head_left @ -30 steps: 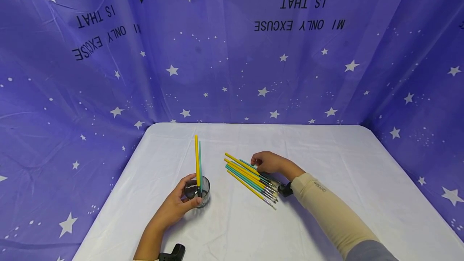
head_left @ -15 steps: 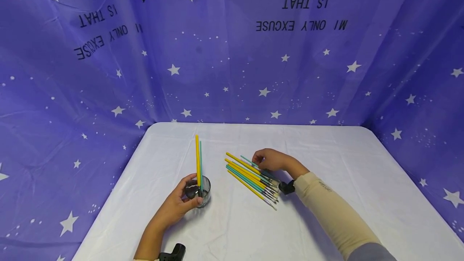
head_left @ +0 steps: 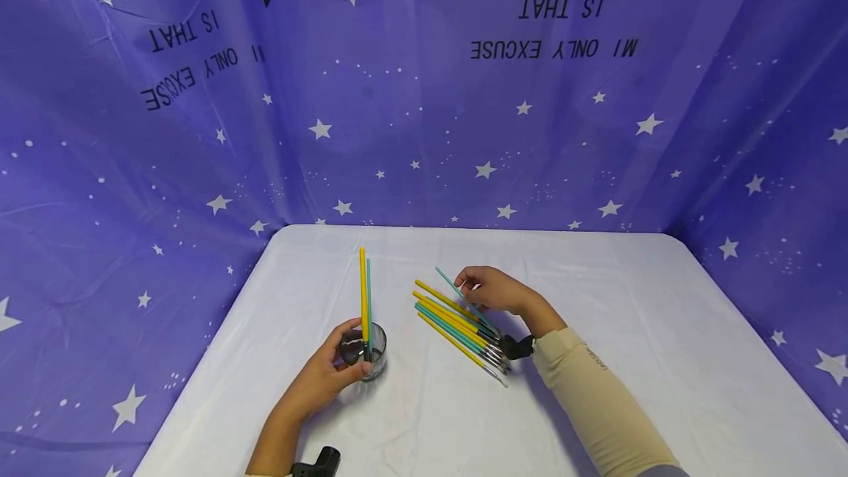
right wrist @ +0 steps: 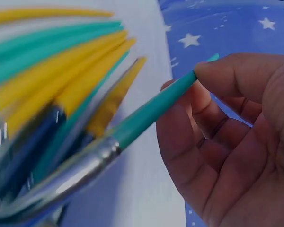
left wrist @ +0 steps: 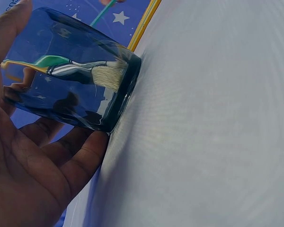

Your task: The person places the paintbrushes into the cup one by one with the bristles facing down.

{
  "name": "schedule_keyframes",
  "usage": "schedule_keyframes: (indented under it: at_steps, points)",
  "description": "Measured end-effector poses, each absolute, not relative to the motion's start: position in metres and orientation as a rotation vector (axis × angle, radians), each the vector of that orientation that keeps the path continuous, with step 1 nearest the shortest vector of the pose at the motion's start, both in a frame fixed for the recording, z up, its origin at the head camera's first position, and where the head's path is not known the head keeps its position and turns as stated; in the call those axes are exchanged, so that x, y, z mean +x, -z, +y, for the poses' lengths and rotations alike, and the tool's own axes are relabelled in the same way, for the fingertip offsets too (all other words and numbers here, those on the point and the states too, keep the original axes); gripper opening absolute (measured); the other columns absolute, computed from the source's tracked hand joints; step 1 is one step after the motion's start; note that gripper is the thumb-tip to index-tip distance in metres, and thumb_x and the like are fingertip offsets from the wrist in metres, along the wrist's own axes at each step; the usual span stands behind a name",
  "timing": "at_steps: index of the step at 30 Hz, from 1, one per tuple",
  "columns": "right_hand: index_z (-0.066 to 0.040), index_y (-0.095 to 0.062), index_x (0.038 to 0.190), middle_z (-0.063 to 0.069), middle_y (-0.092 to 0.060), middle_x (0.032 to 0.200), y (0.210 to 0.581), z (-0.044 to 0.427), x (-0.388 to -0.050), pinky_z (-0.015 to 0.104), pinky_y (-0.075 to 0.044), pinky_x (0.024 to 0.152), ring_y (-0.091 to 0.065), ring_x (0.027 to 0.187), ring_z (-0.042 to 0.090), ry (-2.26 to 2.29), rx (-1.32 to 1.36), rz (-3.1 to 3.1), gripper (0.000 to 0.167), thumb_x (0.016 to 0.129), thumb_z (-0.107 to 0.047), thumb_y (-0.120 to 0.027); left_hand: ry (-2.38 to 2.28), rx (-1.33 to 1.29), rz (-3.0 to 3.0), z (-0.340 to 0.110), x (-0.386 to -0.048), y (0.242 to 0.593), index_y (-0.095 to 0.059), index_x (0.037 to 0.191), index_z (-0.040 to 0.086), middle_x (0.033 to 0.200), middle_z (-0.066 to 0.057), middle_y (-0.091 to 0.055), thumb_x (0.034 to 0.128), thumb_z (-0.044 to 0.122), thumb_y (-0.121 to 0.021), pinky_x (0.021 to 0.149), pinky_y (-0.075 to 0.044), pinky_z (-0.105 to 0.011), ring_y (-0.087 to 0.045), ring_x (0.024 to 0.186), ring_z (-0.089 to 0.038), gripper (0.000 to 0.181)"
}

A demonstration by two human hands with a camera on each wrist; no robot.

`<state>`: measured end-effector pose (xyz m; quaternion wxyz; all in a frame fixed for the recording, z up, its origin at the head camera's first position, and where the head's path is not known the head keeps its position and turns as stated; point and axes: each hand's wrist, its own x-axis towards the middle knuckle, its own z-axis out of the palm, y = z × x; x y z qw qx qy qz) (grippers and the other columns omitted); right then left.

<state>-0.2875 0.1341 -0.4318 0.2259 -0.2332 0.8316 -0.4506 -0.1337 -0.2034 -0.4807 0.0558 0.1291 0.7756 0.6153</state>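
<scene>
My left hand (head_left: pixel 324 376) grips a clear drinking glass (head_left: pixel 379 369) standing on the table, thumb and fingers round its side. Inside the glass lean a yellow brush (head_left: pixel 364 293) and a teal brush (head_left: pixel 369 293); pale bristles (left wrist: pixel 106 77) show through its wall in the left wrist view. My right hand (head_left: pixel 497 290) pinches a thin teal brush (head_left: pixel 447 280) between thumb and fingers, its handle end tilted up above the pile. Several yellow and teal brushes (head_left: pixel 450 341) lie side by side below that hand. Their bristle ends point to the lower right.
A white cloth covers the table (head_left: pixel 596 263). Purple curtains (head_left: pixel 411 94) with stars and lettering hang behind it and at both sides. A black wrist camera (head_left: pixel 517 347) on my right wrist sits close to the bristle ends of the pile.
The right hand has risen slightly, and the teal brush in its fingers has come up from beside the pile, its handle end farther from the others. The left hand and glass have stayed put.
</scene>
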Motion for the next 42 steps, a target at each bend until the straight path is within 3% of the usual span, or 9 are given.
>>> schedule_keyframes:
  at_steps: [5,15,35,42]
  points:
    - [0.001,-0.056,0.120,0.011,-0.054,0.095,0.433,0.125,-0.284,0.048,-0.053,0.069,-0.053,0.078,0.023,1.375,-0.620,2.254,0.023,0.097,-0.005,-0.055,-1.889,0.385,2.352,-0.204,-0.133,0.482,-0.032,0.152,0.015,0.140,-0.022,-0.045,0.0893,0.010,-0.075,0.096,-0.048,-0.026,-0.056,0.122,-0.035,0.076]
    - [0.007,-0.051,0.123,0.010,-0.052,0.099,0.432,0.099,-0.269,0.050,-0.050,0.071,-0.050,0.078,0.025,1.589,-0.608,2.160,0.025,0.099,-0.001,-0.052,-1.894,0.353,2.340,-0.204,-0.132,0.480,-0.034,0.151,0.017,0.140,-0.020,-0.045,0.0881,0.010,-0.076,0.095,-0.047,-0.023,-0.056,0.122,-0.034,0.076]
    - [0.000,-0.054,0.120,0.007,-0.053,0.101,0.430,0.041,-0.243,0.047,-0.054,0.071,-0.056,0.081,0.020,1.863,-0.541,2.099,0.026,0.094,0.001,-0.057,-1.908,0.391,2.325,-0.204,-0.133,0.480,-0.034,0.151,0.017,0.139,-0.021,-0.046,0.0888,0.009,-0.075,0.093,-0.050,-0.025,-0.056,0.121,-0.037,0.075]
    - [0.002,-0.053,0.120,0.007,-0.054,0.100,0.423,0.022,-0.233,0.034,-0.055,0.066,-0.057,0.081,0.016,2.009,-0.545,2.069,0.027,0.093,0.001,-0.056,-1.931,0.403,2.318,-0.202,-0.134,0.481,-0.034,0.151,0.012,0.138,-0.024,-0.046,0.0893,0.007,-0.074,0.092,-0.050,-0.025,-0.056,0.120,-0.037,0.074]
